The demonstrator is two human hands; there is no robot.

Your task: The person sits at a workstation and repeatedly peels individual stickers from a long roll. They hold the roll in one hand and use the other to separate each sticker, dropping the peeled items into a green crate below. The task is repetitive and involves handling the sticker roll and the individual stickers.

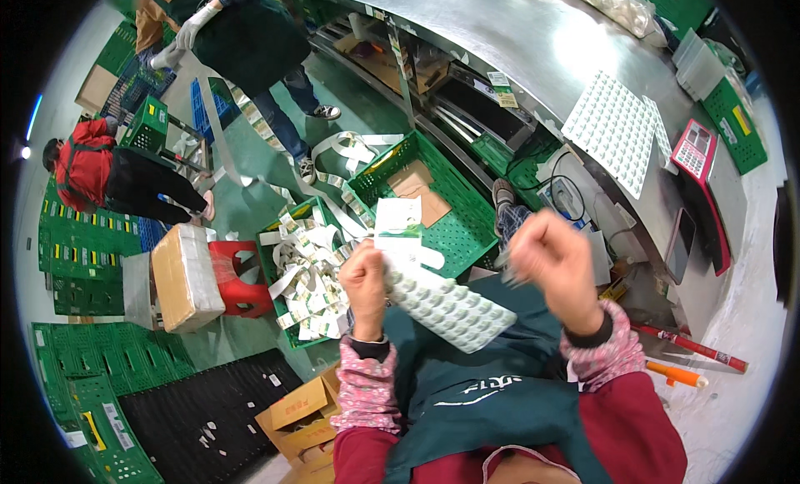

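Observation:
My left hand (364,285) is closed at the edge of a white sheet of stickers (450,307), which carries rows of small pale-green round-looking stickers and slants over my dark green apron (492,392). Just above that hand, a white and green paper label (398,220) stands out, and whether the same fingers hold it I cannot tell. To the right, my right hand (557,271) is raised apart from the sheet with its fingers curled together. Its fingertips are smeared by motion, and anything pinched there is too unclear to name.
Before me stand a green crate (467,221) with cardboard inside and a smaller crate of labelled white strips (312,305). A metal table (517,34) at right bears another sticker sheet (612,130), a pink scale (696,150) and a phone (681,244). Other people stand at far left.

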